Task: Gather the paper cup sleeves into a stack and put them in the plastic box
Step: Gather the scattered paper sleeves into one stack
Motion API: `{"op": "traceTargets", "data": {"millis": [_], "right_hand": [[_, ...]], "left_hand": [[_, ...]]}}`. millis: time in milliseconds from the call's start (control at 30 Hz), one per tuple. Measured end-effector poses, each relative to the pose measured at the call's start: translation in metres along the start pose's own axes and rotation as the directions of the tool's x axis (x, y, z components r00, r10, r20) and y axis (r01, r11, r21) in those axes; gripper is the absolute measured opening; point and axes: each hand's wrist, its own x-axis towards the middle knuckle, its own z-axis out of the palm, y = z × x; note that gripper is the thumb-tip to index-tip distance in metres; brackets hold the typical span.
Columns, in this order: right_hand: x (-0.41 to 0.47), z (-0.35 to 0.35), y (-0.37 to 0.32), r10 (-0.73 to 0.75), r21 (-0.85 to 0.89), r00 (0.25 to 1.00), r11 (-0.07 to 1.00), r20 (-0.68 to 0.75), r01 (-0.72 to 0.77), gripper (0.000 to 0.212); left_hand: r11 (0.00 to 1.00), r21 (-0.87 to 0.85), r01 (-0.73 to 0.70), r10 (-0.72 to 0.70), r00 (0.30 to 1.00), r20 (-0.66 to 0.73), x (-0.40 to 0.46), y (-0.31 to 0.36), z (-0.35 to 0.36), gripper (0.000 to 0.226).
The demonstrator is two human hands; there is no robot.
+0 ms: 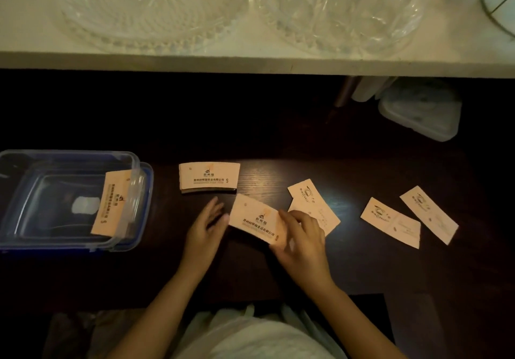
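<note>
On the dark wooden table, my right hand (302, 243) grips a flat paper cup sleeve (255, 222) by its right end. My left hand (206, 226) is beside the sleeve's left edge with fingers spread, touching it at most lightly. A small stack of sleeves (209, 178) lies just behind my hands. The clear plastic box (16, 191) with blue rim stands at the left, with one sleeve (111, 202) leaning inside against its right wall. More loose sleeves lie to the right: one pair (303, 191) partly under my right hand, and two others (390, 222) (429, 213) further right.
A white counter (250, 60) crosses the back, carrying two large clear glass dishes (150, 10) (342, 10) and a wire stand (498, 4). Below its edge at the right sit white lidded containers (420, 110). My lap in light clothing (250, 336) is at the bottom.
</note>
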Motion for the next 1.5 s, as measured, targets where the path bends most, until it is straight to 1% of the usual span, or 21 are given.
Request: {"op": "traceTargets", "data": {"millis": [33,67,133,167,200,267,300,333,433,500,567,633,733,833,933,1100,1200,1267,1333,1433,1500], "right_hand": [[-0.002,-0.003,0.001,-0.036,0.022,0.999,0.999,0.021,0.036,0.065],[-0.003,-0.007,0.002,-0.068,0.034,0.997,0.997,0.036,0.067,0.065],[-0.005,-0.012,0.007,-0.084,0.044,0.996,0.996,0.036,0.082,0.068],[-0.007,-0.014,0.012,-0.032,0.061,0.999,0.998,0.011,0.032,0.071],[-0.009,-0.017,0.017,0.077,0.097,0.997,0.993,-0.032,-0.074,0.075],[-0.015,-0.023,0.029,0.367,0.188,0.922,0.921,-0.122,-0.342,0.079],[-0.019,-0.024,0.032,0.459,0.187,0.874,0.883,-0.160,-0.430,0.078],[-0.023,-0.023,0.032,0.496,0.149,0.846,0.868,-0.195,-0.474,0.076],[-0.019,-0.015,0.023,0.455,0.026,0.863,0.887,-0.220,-0.462,0.076],[-0.005,-0.011,0.020,0.379,-0.071,0.914,0.917,-0.141,-0.392,0.088],[0.008,-0.009,0.022,0.332,-0.203,0.940,0.918,-0.079,-0.341,0.101],[0.011,-0.007,0.023,0.380,-0.271,0.918,0.877,-0.115,-0.397,0.105],[0.006,0.000,0.017,0.452,-0.296,0.874,0.823,-0.177,-0.485,0.100],[0.006,0.006,0.017,0.467,-0.347,0.870,0.799,-0.156,-0.491,0.092],[0.005,0.006,0.020,0.458,-0.331,0.878,0.814,-0.140,-0.477,0.081],[0.004,0.007,0.023,0.490,-0.222,0.868,0.840,-0.079,-0.495,0.064],[0.001,0.009,0.017,0.513,-0.215,0.852,0.825,-0.108,-0.523,0.069],[0.000,0.010,0.013,0.488,-0.234,0.863,0.831,-0.131,-0.505,0.077],[0.001,0.013,0.011,0.455,-0.273,0.884,0.842,-0.104,-0.466,0.077],[0.003,0.013,0.010,0.460,-0.245,0.885,0.853,-0.066,-0.461,0.066],[0.002,0.007,0.013,0.457,-0.113,0.889,0.882,-0.036,-0.458,0.052]], "left_hand": [[0.985,-0.153,0.077,-0.076,0.997,0.011,0.001,0.009,0.004,0.040],[0.974,-0.188,0.125,-0.121,0.992,0.036,0.002,0.013,0.008,0.031],[0.975,-0.133,0.177,-0.169,0.983,0.070,0.004,0.022,0.015,0.021],[0.971,-0.142,0.192,-0.185,0.981,0.056,0.004,0.024,0.015,0.019],[0.964,-0.172,0.200,-0.198,0.980,0.030,0.005,0.024,0.014,0.017],[0.937,-0.289,0.198,-0.216,0.976,-0.032,0.006,0.025,0.008,0.014],[0.922,-0.338,0.190,-0.223,0.973,-0.062,0.006,0.025,0.004,0.013],[0.910,-0.371,0.183,-0.231,0.969,-0.090,0.006,0.025,0.000,0.014],[0.891,-0.419,0.176,-0.250,0.959,-0.130,0.005,0.025,-0.003,0.017],[0.882,-0.434,0.185,-0.266,0.955,-0.133,0.003,0.026,0.000,0.017],[0.871,-0.452,0.194,-0.284,0.949,-0.139,0.000,0.028,0.004,0.017],[0.871,-0.450,0.195,-0.283,0.949,-0.138,-0.002,0.028,0.006,0.017],[0.864,-0.467,0.189,-0.286,0.947,-0.146,-0.004,0.029,0.011,0.016],[0.854,-0.490,0.176,-0.290,0.942,-0.168,-0.006,0.029,0.015,0.015],[0.860,-0.480,0.176,-0.294,0.938,-0.183,-0.007,0.029,0.013,0.014],[0.857,-0.486,0.170,-0.301,0.931,-0.206,-0.007,0.031,0.012,0.014],[0.864,-0.475,0.168,-0.297,0.932,-0.209,-0.008,0.031,0.013,0.014],[0.868,-0.469,0.162,-0.288,0.934,-0.210,-0.008,0.031,0.012,0.015],[0.871,-0.465,0.155,-0.281,0.935,-0.214,-0.009,0.031,0.011,0.017],[0.869,-0.470,0.157,-0.284,0.935,-0.212,-0.009,0.030,0.010,0.017],[0.867,-0.471,0.162,-0.290,0.933,-0.213,-0.009,0.030,0.009,0.016]]}}
